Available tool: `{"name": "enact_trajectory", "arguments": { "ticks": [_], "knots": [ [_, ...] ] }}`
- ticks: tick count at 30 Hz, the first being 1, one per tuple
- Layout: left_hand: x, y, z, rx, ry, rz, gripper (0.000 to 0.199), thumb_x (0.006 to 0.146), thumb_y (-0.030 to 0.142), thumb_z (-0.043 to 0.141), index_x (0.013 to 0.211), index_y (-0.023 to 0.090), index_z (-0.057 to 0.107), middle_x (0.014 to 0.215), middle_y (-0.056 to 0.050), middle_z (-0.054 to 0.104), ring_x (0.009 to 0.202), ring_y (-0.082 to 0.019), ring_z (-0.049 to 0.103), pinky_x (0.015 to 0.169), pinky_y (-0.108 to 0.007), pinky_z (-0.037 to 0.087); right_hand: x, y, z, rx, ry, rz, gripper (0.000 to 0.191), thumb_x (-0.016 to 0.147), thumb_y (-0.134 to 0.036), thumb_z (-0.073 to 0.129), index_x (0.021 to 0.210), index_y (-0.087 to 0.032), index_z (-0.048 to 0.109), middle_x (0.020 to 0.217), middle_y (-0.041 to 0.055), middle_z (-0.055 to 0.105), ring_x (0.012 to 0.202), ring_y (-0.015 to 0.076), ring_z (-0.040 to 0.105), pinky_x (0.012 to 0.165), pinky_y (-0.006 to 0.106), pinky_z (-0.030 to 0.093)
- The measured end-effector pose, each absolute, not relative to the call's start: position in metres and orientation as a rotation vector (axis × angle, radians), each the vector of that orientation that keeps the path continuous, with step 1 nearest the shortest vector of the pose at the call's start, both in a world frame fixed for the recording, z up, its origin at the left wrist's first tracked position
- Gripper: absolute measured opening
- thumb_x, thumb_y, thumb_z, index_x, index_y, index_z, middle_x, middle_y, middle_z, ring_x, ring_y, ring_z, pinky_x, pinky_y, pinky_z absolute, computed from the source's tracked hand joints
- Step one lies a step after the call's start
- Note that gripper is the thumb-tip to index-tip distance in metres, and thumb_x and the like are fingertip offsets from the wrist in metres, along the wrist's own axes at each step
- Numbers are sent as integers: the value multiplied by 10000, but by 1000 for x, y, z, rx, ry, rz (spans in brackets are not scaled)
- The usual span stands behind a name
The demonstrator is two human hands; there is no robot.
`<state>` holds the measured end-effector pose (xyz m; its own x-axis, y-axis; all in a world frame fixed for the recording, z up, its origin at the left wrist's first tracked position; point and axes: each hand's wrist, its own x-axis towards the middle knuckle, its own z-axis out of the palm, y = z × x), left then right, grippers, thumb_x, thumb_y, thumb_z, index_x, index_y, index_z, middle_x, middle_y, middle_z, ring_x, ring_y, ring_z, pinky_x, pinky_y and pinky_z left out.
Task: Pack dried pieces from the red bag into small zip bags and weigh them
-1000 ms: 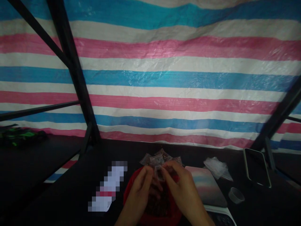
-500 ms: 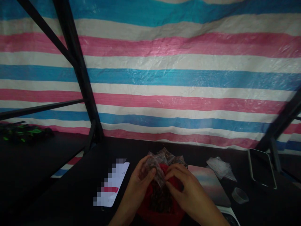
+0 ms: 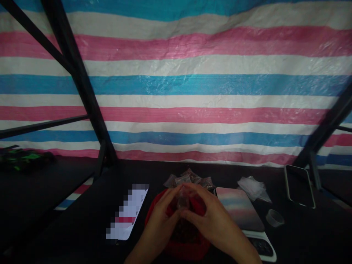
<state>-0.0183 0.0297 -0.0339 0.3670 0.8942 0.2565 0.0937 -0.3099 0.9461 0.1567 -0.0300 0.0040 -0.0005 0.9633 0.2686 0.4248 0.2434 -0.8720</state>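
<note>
Left hand and right hand are raised over the bench, fingertips converging and pressed together around a small clear plastic bag. Both hands pinch this bag from either side; fingers partly hide it, and its contents cannot be made out. Bag is held just above a round red container, which holds a heap of dark brown granular material. Both wrists rest close to the container's edge; contact cannot be confirmed.

Just beyond the container, a cluster of small clear plastic bags with brown contents lies on the black bench. To the left, a flat white packet lies beside the container; its print is blurred and unreadable.

To the right, a flat rectangular item with a pink-and-blue gradient surface sits on a white device with dark buttons. Further right: a loose bunch of clear plastic film, a small translucent plastic ring and a black rectangular slab with a pale rim. Behind the bench, a striped pink, white and blue tarpaulin hangs behind black metal struts.
</note>
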Motion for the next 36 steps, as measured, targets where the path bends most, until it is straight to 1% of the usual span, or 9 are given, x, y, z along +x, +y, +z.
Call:
{"name": "enact_trajectory", "arguments": {
  "ticks": [6,13,16,19,25,28,31,33,36],
  "knots": [
    [-18,28,-35,1758,954,980,755,778,172,806,1481,384,632,1551,-4,654,1498,-287,544,1280,-476,406,158,-25,5,-1296,-1468,707,363,962,-292,682,1323,-325,714,1302,29,777,1189,240,733,1125,440,531],
    [-17,28,-34,1774,926,977,642,836,215,800,1445,377,674,1553,-29,649,1508,-315,528,1301,-505,363,159,-24,6,-1253,-1400,665,292,955,-298,671,1233,-259,754,1090,55,818,1024,231,769,1001,395,600],
    [-18,27,-34,1769,899,985,681,837,188,800,1473,378,649,1582,-29,621,1522,-313,508,1313,-506,337,160,-25,6,-1250,-1400,673,343,914,-262,699,1254,-259,748,1153,63,811,1061,237,760,1036,412,587],
    [-20,24,-33,1747,890,976,593,896,232,759,1464,368,660,1555,-40,647,1498,-315,537,1309,-520,341,158,-24,5,-1252,-1388,662,338,890,-244,715,1224,-270,757,1169,59,805,1086,239,753,1058,415,573],
    [-22,21,-31,1756,880,921,738,882,230,779,1565,385,545,1650,-28,546,1561,-309,453,1331,-518,290,152,-19,0,-1193,-1245,719,259,928,-376,713,1144,-239,752,1018,67,807,961,237,779,875,358,638],
    [-22,22,-31,1750,832,914,632,954,226,679,1563,345,560,1629,-54,568,1543,-298,481,1330,-507,295,154,-20,-3,-1215,-1294,704,370,939,-379,712,1285,-247,711,1121,71,796,1037,231,765,957,376,619],
    [-24,22,-32,1671,798,921,637,966,213,647,1582,334,537,1648,-42,546,1574,-290,436,1338,-499,278,156,-22,-2,-1279,-1395,685,446,960,-349,689,1399,-273,665,1299,75,761,1191,241,723,1104,427,546],
    [-25,22,-33,1624,779,921,632,970,217,638,1582,332,535,1647,-32,549,1579,-278,428,1334,-481,290,156,-23,0,-1306,-1453,710,375,961,-313,683,1333,-280,715,1313,59,765,1221,245,713,1125,420,523],
    [-26,22,-34,1608,798,935,635,968,230,644,1583,337,529,1625,-29,576,1546,-260,483,1311,-446,348,154,-21,3,-1332,-1444,721,206,965,-327,679,1131,-258,780,1139,38,814,1078,236,757,995,362,567]
  ]
}}
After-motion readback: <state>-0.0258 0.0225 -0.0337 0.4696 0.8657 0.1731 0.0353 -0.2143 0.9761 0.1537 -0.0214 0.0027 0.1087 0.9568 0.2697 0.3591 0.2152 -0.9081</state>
